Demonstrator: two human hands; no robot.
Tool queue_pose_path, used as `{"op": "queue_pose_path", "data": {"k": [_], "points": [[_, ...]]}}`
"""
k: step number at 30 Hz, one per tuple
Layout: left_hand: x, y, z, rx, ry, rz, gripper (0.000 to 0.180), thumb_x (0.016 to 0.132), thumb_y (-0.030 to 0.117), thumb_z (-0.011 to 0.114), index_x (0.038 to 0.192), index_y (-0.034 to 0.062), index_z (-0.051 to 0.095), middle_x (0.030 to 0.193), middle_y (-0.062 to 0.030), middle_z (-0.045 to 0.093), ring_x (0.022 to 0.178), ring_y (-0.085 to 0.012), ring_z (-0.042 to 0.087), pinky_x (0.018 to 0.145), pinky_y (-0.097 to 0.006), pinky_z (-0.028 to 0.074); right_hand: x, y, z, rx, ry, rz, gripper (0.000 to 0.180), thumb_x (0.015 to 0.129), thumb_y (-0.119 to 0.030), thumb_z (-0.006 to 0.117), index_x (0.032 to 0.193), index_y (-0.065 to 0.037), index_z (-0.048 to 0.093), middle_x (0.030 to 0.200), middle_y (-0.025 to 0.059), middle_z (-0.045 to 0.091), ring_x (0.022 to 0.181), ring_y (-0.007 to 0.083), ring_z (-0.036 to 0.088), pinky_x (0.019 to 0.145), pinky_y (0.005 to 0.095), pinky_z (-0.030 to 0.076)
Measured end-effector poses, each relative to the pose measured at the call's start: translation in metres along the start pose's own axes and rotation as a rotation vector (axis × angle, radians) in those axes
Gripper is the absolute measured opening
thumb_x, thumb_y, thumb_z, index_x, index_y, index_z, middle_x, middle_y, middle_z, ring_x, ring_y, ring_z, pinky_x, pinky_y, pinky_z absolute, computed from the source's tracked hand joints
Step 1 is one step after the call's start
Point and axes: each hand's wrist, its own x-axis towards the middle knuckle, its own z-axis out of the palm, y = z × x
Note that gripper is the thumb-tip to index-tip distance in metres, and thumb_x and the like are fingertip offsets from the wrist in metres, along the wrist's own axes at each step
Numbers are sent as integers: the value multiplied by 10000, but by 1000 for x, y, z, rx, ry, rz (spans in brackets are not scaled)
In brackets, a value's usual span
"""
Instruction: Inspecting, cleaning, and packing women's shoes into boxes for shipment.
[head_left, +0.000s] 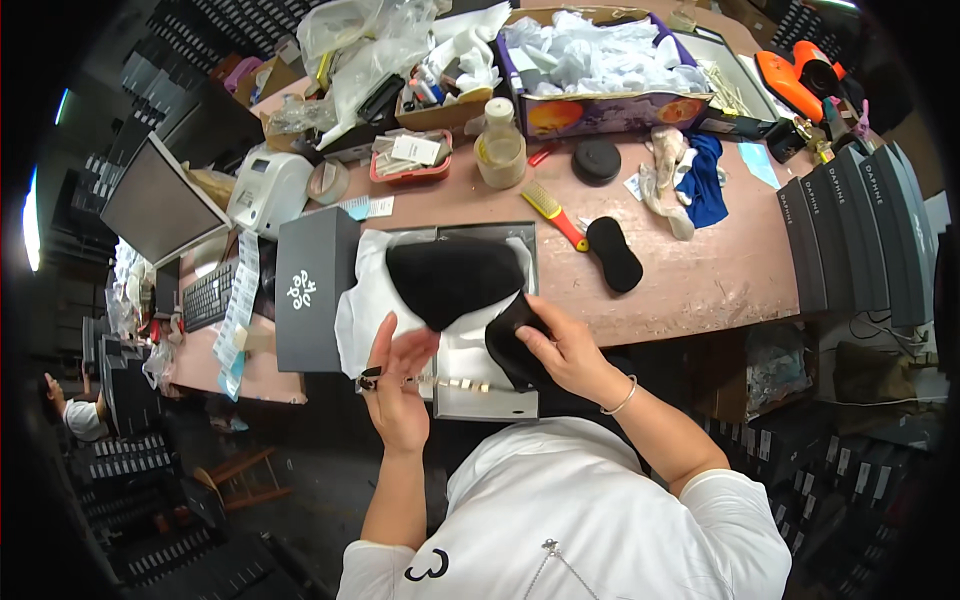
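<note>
A person in a white top stands at a pinkish work surface, both hands over an open grey shoe box lined with white tissue paper. The left hand is spread, fingers apart and palm up, clamped on nothing; its fingertips touch the lower edge of a black suede shoe that lies in the box at the hand's 1 o'clock. A thin chain strap with pale beads runs from this hand toward 3 o'clock. The right hand, a bangle on its wrist, is closed on the dark heel end of a second black shoe, just beside the first.

The grey box lid lies at the box's 9 o'clock. At 1 o'clock from the box rest a yellow-and-red brush and a black oval pad. Farther back stand a plastic jar, a round black lid and a white label printer. Grey boxes stand in a row at the surface's 3 o'clock edge.
</note>
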Motion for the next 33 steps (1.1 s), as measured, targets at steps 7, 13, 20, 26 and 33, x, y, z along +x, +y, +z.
{"op": "queue_pose_path", "data": {"k": [7,13,20,26,33], "points": [[-9,-44,6,-763,-236,-862,696,866,618,538,1311,88,473,1277,-124,541,1206,-293,531,1014,-487,439,10,-9,28,-261,-301,-397,330,881,-259,637,1137,-54,603,1132,132,564,1132,324,488,992,418,343],[10,-72,-6,-652,-324,-810,367,903,351,552,1092,37,575,1133,-181,612,1092,-355,596,925,-537,497,54,6,2,-373,-155,-585,718,717,-482,765,1208,-22,516,1182,138,525,1157,337,467,997,434,334],[35,-76,14,-581,0,-519,236,919,217,486,961,10,591,921,-166,651,905,-308,636,905,-441,500,159,87,-76,-1248,31,54,627,780,-384,718,1256,-48,488,1020,137,670,933,323,642,816,479,432],[35,-90,-20,-674,230,-404,433,995,424,435,1072,32,602,984,-126,661,935,-269,639,910,-430,504,171,139,-79,-1312,39,88,491,792,-296,704,1173,-46,519,924,156,671,881,301,655,762,479,458],[41,-61,-20,-697,609,-531,362,953,389,474,1039,68,616,1041,-124,642,1033,-300,596,914,-488,483,131,28,-55,-396,59,85,382,879,-108,594,1255,-65,536,868,174,603,741,269,623,672,366,500]]}}
